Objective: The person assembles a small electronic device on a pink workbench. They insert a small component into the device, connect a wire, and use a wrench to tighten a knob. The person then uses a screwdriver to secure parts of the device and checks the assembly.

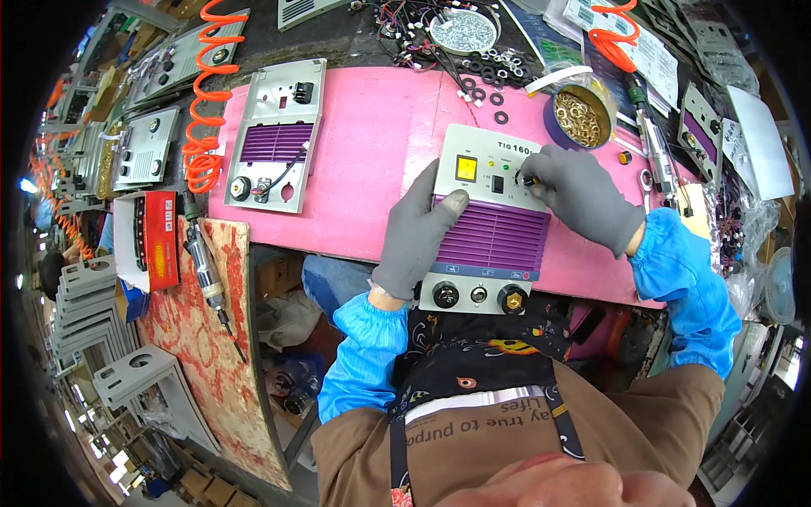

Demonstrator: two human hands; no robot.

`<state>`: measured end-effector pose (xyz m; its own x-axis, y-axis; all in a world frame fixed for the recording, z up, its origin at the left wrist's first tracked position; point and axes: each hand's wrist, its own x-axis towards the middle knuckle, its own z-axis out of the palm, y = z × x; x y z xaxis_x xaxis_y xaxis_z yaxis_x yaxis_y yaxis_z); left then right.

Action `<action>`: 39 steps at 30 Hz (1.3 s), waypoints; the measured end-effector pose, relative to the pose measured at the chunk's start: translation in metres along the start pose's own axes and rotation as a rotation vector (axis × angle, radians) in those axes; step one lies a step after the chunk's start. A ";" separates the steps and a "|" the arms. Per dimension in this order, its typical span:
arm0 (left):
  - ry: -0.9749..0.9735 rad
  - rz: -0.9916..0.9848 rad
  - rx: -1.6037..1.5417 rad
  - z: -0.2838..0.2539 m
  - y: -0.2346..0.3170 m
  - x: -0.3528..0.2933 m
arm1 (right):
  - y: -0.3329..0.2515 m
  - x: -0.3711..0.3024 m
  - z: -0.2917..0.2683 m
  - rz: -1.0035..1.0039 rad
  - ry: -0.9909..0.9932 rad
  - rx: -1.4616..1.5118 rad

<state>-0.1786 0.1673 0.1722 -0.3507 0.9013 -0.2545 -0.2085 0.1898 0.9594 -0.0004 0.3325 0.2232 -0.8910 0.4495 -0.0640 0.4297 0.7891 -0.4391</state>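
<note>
Benchtop (363, 152), curled hand (583, 193) apparently on knob (529, 180)

passage: pink mat (363, 144), centre-left | obstacles: washer tin (552, 127), orange hose (201, 165)

Dark lettering stands on the white-and-purple panel (492, 237), yellow on the red box (161, 245), inverted on the brown shirt (507, 439).

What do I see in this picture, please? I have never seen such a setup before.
There is no robot: a head-worn fisheye camera looks down at a person's two grey-gloved hands, and its lens bends straight edges. The left hand holds a grey-and-purple panel by its side; the right hand has its fingers on a small dark knob. On the pink surface lie a similar panel, black rings and a tin of brass-coloured parts.
</note>
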 end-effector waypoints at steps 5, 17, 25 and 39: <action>-0.005 0.014 0.019 0.000 0.004 0.001 | -0.004 0.002 -0.004 0.006 -0.045 0.023; 0.014 -0.004 0.043 0.000 0.001 0.003 | 0.004 0.015 -0.008 -0.062 -0.168 -0.040; -0.006 -0.028 0.063 0.000 0.006 0.001 | 0.004 0.016 0.000 -0.071 -0.244 -0.111; -0.056 0.120 0.052 -0.001 -0.005 0.000 | 0.006 -0.022 0.007 -0.155 0.112 0.156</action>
<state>-0.1787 0.1654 0.1674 -0.3179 0.9389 -0.1320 -0.1200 0.0983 0.9879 0.0210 0.3249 0.2158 -0.9189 0.3787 0.1105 0.2536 0.7816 -0.5699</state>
